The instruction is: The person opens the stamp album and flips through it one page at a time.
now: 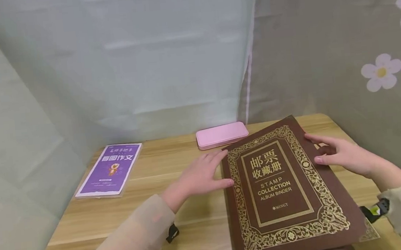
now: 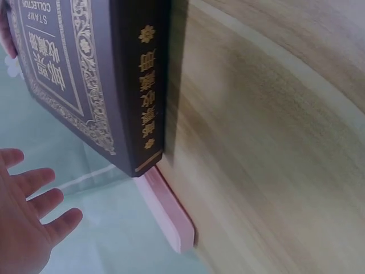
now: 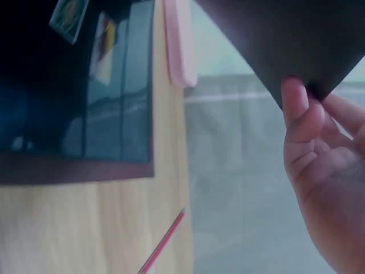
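A brown stamp album [image 1: 282,217] with gold lettering and a gold border lies on the wooden table, its front cover lifted on the right side. My right hand [image 1: 350,157] pinches the raised cover's edge near its far right corner. Beneath the cover, the right wrist view shows a dark page [image 3: 120,131] with clear pockets and a few stamps [image 3: 105,48]. My left hand [image 1: 203,175] is at the spine side, fingers extended and fingertips near the cover's left edge. In the left wrist view that hand is spread beside the album's spine [image 2: 145,85].
A pink case [image 1: 222,135] sits at the table's back edge, behind the album. At the back left lies a purple book [image 1: 112,169]. A red pencil [image 3: 162,242] rests on the table to the album's right. Curtains hang around the table.
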Demonstrator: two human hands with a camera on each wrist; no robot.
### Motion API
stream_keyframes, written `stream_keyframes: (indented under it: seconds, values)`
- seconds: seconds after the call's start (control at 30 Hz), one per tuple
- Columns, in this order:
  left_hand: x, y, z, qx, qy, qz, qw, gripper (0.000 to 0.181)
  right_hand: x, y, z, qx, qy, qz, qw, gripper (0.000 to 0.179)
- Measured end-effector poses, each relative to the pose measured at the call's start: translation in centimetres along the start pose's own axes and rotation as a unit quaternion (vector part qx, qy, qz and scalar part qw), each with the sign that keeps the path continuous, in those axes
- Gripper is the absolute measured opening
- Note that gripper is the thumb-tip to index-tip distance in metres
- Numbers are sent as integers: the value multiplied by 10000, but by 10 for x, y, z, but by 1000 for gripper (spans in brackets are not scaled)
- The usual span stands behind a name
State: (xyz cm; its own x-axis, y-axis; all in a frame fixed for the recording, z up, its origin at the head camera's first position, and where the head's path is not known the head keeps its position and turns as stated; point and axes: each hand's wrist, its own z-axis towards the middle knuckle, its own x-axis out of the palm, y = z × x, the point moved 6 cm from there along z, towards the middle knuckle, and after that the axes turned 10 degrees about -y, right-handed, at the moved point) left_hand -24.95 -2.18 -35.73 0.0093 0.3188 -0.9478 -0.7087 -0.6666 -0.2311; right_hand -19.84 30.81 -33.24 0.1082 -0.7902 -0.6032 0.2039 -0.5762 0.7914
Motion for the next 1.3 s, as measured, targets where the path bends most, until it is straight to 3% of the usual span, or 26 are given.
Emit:
stream_keyframes:
  seconds: [0.17, 0.37, 0.53, 0.73, 0.93, 1.3]
  values:
    - [-8, 3, 2, -197, -226, -369, 9989, 89, -2, 19, 8, -204, -78, 156, 9996, 66]
    - [-20, 8, 5, -197, -542, -368, 9977, 89, 0, 38, 20, -463, -119, 314, 9984, 65]
    - [-30, 10, 7, -205, -617, -275, 9975, 89, 3, 50, 28, -686, -46, 570, 9960, 65]
    - [-41, 9, 10, -188, -662, -367, 9970, 89, 3, 59, 33, -659, 133, 737, 9950, 65]
    - [-53, 6, 16, -142, -722, -455, 9962, 87, 6, 72, 37, -712, 226, 831, 9937, 65]
    - [-77, -9, 30, 238, -897, -756, 9928, 86, 24, 101, 47, -989, 421, 1715, 9793, 64]
